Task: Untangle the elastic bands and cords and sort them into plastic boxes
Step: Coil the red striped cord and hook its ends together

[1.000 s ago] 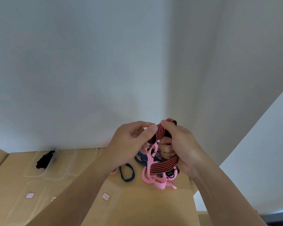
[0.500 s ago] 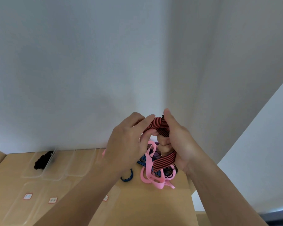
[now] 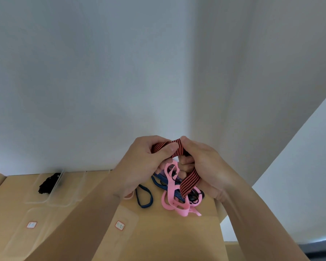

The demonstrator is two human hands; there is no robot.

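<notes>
The clear plastic boxes (image 3: 64, 196) sit at the back left of the table (image 3: 177, 238). The left hand (image 3: 143, 166) pinches the striped band (image 3: 190, 182) up high, and the right hand (image 3: 207, 168) grips it too. The pink band (image 3: 180, 210) hangs tangled with it. A hard pull may tighten the knot or drag the pink band off the right edge.

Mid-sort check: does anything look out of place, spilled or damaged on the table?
Nothing looks damaged or spilled. One blue band lies alone on the table, outside the clear boxes and apart from the tangle of pink band and striped band.
</notes>
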